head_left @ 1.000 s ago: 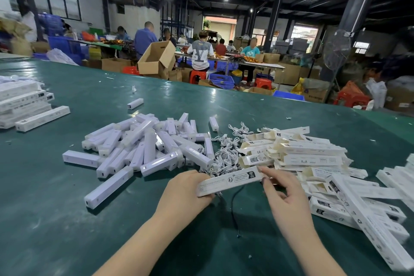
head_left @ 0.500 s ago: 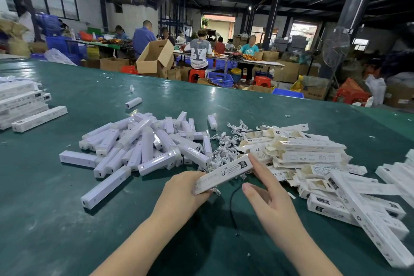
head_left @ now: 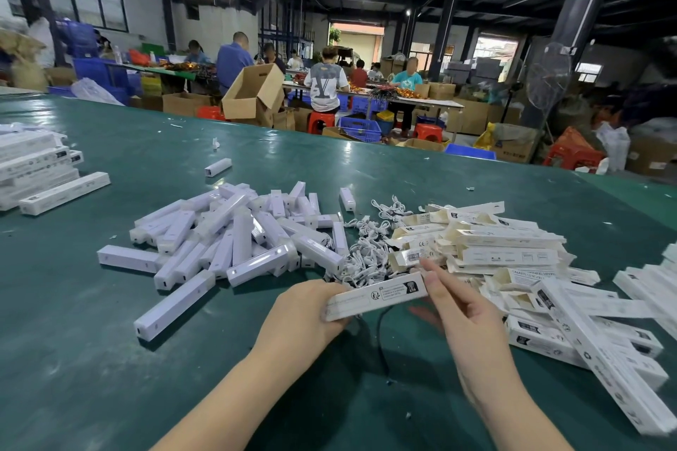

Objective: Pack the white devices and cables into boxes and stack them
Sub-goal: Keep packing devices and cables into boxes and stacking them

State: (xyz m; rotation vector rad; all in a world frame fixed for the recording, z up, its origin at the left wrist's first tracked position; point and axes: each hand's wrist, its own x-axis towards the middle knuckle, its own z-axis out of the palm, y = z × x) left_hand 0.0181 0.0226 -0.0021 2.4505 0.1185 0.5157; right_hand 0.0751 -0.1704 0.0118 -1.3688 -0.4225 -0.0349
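Observation:
My left hand grips the left end of a long white box, held level above the green table. My right hand meets the box's right end with its fingers extended against it. Behind the box lies a tangle of white cables. A heap of white bar-shaped devices spreads to the left. Flat and half-folded white boxes are piled to the right.
Stacked packed boxes sit at the far left edge, more white boxes at the far right. A black cord lies on the table between my hands. Other workers, cardboard cartons and blue crates fill the hall beyond the table's far edge.
The box was tilted up at its right end half a second ago and is now nearly level again. My right hand has returned to the box's right end.

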